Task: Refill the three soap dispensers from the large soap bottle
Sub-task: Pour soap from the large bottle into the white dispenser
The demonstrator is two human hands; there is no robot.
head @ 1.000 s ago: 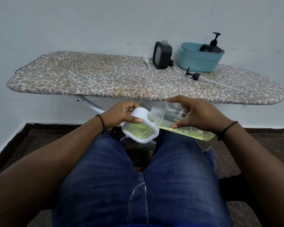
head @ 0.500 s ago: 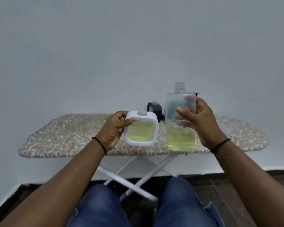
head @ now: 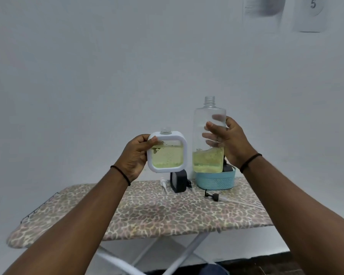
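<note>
My left hand (head: pixel 136 155) grips a square white-framed soap dispenser (head: pixel 167 153) by its left side, holding it upright in the air; yellow-green soap fills most of it and its neck has no cap. My right hand (head: pixel 229 141) grips the large clear soap bottle (head: pixel 209 135) upright beside it, uncapped, with soap only in its bottom third. A black dispenser (head: pixel 178 181) stands on the ironing board (head: pixel 147 211). Another dark dispenser (head: pixel 227 166) sits in the teal basket (head: pixel 215 180), mostly hidden behind the bottle.
A black pump head (head: pixel 212 195) with a long clear tube and a white pump (head: pixel 164 183) lie on the patterned board near the basket. White crossed legs (head: pixel 187 253) stand under the board. A white wall rises behind.
Both hands lifted the dispenser and the bottle from my lap up above the board and turned them upright. The view tilted upward with them.
</note>
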